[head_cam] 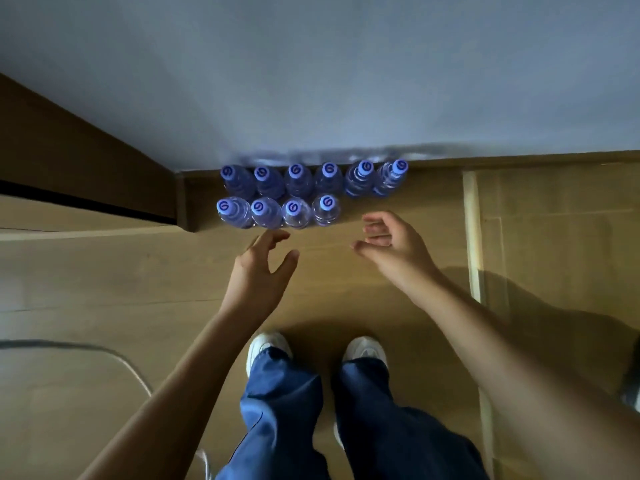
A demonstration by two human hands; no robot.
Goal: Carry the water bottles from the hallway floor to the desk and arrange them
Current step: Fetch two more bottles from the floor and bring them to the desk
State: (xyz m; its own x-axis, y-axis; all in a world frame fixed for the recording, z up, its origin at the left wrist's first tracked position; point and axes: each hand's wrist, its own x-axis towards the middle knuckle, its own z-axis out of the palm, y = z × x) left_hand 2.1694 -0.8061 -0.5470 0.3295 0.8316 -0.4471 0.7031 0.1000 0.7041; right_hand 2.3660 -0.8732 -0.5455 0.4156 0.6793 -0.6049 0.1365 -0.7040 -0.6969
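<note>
Several clear water bottles [298,195] with purple-blue caps stand upright in two rows on the hallway floor against the white wall. The back row is longer than the front row. My left hand [263,268] hovers just short of the front row, fingers spread and empty, fingertips near the third front bottle [295,213]. My right hand [391,244] is to the right of the front row's last bottle [326,210], fingers loosely curved, holding nothing. Neither hand touches a bottle. No desk is in view.
A brown wooden floor [346,296] lies underfoot, with my two white shoes [268,346] and blue trousers below. A brown door frame [181,199] and skirting sit left of the bottles. A pale strip [472,237] runs down the floor on the right. A cable [114,358] curves at lower left.
</note>
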